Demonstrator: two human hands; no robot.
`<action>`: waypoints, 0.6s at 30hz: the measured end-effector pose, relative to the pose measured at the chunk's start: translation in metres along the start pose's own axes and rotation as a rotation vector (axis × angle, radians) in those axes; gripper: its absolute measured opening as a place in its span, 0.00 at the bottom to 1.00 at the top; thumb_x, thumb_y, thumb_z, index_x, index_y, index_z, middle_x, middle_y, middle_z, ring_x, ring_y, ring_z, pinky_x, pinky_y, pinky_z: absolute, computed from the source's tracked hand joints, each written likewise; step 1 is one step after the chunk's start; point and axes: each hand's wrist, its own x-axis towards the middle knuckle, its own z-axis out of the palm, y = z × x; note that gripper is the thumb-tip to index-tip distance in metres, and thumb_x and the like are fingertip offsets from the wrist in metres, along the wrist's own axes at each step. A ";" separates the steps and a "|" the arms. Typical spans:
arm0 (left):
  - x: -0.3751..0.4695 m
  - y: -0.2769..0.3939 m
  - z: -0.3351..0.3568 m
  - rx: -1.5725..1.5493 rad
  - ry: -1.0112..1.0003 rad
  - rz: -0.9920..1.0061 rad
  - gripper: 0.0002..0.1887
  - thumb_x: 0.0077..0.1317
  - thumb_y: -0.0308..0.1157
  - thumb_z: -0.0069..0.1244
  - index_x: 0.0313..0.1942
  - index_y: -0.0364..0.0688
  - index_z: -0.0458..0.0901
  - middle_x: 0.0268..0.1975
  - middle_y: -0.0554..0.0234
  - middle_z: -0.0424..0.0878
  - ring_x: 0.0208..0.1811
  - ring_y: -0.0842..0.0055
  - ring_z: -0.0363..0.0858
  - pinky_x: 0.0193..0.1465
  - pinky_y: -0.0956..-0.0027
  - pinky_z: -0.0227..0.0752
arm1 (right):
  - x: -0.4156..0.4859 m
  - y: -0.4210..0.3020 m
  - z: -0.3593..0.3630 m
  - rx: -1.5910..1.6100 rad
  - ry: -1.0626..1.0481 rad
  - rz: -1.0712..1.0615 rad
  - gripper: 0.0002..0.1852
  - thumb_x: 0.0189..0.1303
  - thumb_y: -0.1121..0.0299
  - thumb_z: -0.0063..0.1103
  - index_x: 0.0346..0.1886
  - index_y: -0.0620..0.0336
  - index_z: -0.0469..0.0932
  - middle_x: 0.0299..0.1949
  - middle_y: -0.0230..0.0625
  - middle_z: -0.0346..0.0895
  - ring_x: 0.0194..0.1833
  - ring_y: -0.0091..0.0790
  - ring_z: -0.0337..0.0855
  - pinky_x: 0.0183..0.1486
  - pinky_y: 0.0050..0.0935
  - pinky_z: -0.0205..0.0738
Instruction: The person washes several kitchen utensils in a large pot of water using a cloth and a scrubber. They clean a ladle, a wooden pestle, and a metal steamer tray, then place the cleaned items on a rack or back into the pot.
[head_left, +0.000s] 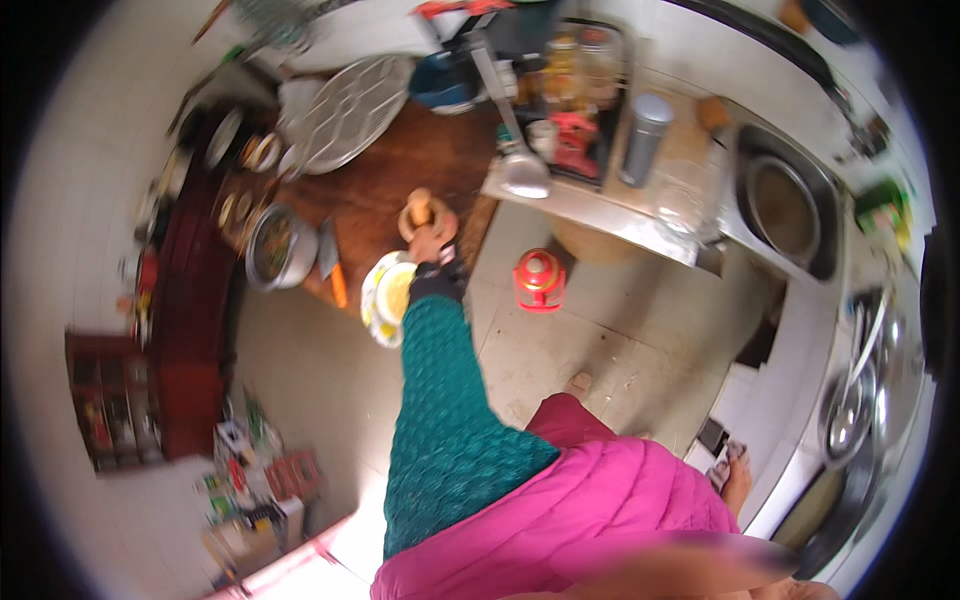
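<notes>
My left hand (427, 244), at the end of a teal sleeve, grips the near rim of a small mortar (448, 219), seemingly wooden. A pestle (419, 204) stands in it. Just nearer, a patterned plate (373, 291) carries a bowl (397, 294) of pale yellow contents. Left of these lie a knife (338, 285) with an orange handle and a metal pot (306, 251) with mixed food inside. Low at the right, my right hand (738, 487) holds a crumpled patterned cloth (726, 459) beside the white counter front; its fingers are partly hidden.
The brown wooden table (352, 199) bears a large round rack (352, 112). A ladle (525, 176) overhangs the counter beside a grey flask (646, 139). The sink (825, 225) holds a pan. A red lantern-like object (539, 279) stands on the floor. Pans (847, 420) line the right counter.
</notes>
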 end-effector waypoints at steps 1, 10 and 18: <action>-0.012 0.018 0.000 0.320 -0.048 0.064 0.27 0.70 0.53 0.47 0.45 0.31 0.79 0.36 0.39 0.81 0.34 0.49 0.84 0.35 0.51 0.80 | 0.004 -0.002 -0.007 0.021 -0.002 0.022 0.21 0.66 0.58 0.58 0.60 0.52 0.75 0.28 0.26 0.70 0.24 0.20 0.72 0.22 0.19 0.68; -0.227 0.224 0.002 -0.077 -0.677 0.287 0.23 0.73 0.31 0.48 0.65 0.30 0.68 0.58 0.50 0.77 0.48 0.62 0.83 0.53 0.66 0.83 | 0.055 0.011 -0.149 0.274 -0.069 0.034 0.21 0.64 0.63 0.59 0.59 0.59 0.75 0.32 0.33 0.80 0.24 0.28 0.84 0.21 0.25 0.76; -0.491 0.402 0.148 -0.522 -1.190 -0.513 0.28 0.65 0.26 0.53 0.65 0.35 0.67 0.58 0.43 0.78 0.53 0.51 0.83 0.46 0.50 0.88 | 0.043 0.079 -0.380 0.281 0.251 -0.016 0.17 0.58 0.67 0.58 0.50 0.64 0.79 0.31 0.34 0.80 0.26 0.26 0.82 0.25 0.25 0.79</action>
